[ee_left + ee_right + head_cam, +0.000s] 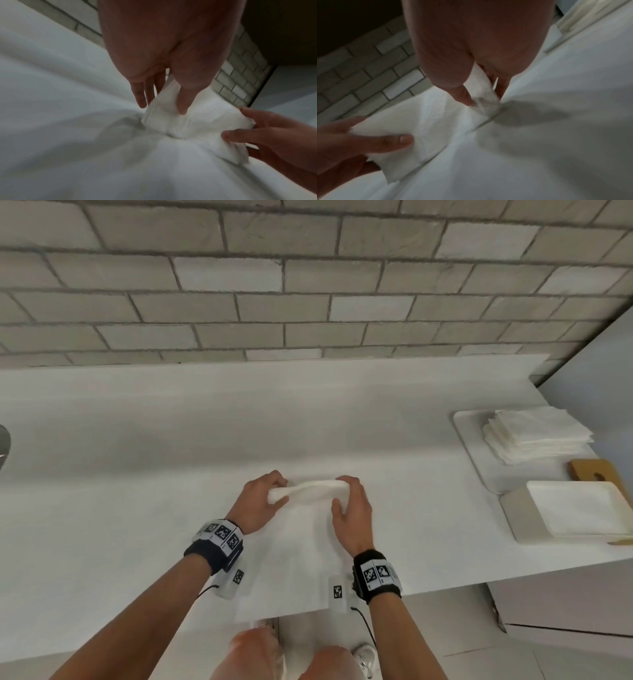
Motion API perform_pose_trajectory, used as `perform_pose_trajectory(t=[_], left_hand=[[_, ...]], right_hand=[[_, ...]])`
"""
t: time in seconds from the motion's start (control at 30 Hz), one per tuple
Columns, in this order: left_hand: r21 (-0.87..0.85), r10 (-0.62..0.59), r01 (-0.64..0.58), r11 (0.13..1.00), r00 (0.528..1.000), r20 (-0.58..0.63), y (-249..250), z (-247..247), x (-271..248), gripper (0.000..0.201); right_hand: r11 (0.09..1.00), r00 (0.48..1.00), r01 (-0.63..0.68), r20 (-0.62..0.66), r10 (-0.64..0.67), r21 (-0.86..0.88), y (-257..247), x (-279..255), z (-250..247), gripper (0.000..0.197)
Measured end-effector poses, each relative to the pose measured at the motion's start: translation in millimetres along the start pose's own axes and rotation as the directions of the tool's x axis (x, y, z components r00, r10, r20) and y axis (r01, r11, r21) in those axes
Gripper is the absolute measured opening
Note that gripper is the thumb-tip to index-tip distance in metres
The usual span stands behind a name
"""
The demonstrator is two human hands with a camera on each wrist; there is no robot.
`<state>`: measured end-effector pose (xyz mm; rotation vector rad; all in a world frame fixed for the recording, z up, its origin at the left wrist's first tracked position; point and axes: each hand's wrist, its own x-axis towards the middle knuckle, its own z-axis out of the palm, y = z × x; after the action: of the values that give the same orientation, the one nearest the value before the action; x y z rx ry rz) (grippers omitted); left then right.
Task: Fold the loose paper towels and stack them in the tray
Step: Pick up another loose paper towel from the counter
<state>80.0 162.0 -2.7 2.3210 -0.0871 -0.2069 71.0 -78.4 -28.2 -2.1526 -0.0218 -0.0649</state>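
paper towel (310,494): I see soft white paper, matt, with a fine embossed quilted texture in my right wrist view.
counter (137,460): reads to me as a smooth, matt white surface.
wall (274,285): grey brick-shaped tiles, slightly rough-looking face, faint sheen, darker grout lines.
tray (469,446): I take it for smooth pale plastic, matt.
folded stack (537,436): white paper, matt, layered edges.
board (596,470): tan wood, matt.
wrist bands (215,546): black cloth, I think.
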Motion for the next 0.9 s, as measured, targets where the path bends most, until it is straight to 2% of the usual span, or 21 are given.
perform_pose_trajectory(t=[0.1,0.17,0.23,0.33,0.43,0.5,0.6,0.7,0.8,0.9], left_hand=[[-0.036,-0.038,0.037,0.999,0.998,-0.043,26,16,-2,0.039],[-0.086,-0.025,0.018,0.996,0.996,-0.083,62,22,-7,0.036],[-0.142,0.005,-0.015,0.990,0.997,-0.071,105,31,-17,0.033],[-0.272,0.055,-0.056,0.961,0.998,-0.010,172,62,-34,0.031],[-0.517,0.048,-0.019,0.855,0.998,0.042,239,114,-46,0.031],[-0.573,0.071,-0.003,0.819,0.993,0.097,278,149,-48,0.029],[-0.597,0.133,-0.014,0.802,0.979,0.156,328,192,-43,0.035],[-0.601,0.191,-0.061,0.797,0.969,0.155,374,224,-23,0.036],[-0.549,0.207,-0.135,0.825,0.976,0.071,413,254,11,0.026],[-0.491,0.187,-0.185,0.851,0.981,-0.045,432,286,50,0.031]], right_hand=[[0.995,1.000,-0.006,-0.008,0.007,0.099,6,-7,-31,0.045],[0.973,0.998,-0.030,-0.045,0.041,0.228,5,-16,-72,0.050],[0.917,0.992,-0.065,-0.076,0.103,0.395,10,-32,-122,0.059],[0.747,0.970,-0.169,-0.025,0.240,0.643,31,-62,-192,0.070],[0.512,0.918,-0.333,0.149,0.367,0.792,66,-90,-246,0.057],[0.462,0.898,-0.355,0.158,0.411,0.813,89,-105,-280,0.049],[0.500,0.898,-0.310,0.076,0.434,0.809,117,-114,-340,0.050],[0.645,0.914,-0.271,-0.021,0.406,0.714,140,-99,-405,0.048],[0.784,0.934,-0.219,-0.106,0.340,0.581,160,-65,-463,0.041],[0.894,0.941,-0.184,-0.189,0.280,0.409,180,-22,-505,0.046]])
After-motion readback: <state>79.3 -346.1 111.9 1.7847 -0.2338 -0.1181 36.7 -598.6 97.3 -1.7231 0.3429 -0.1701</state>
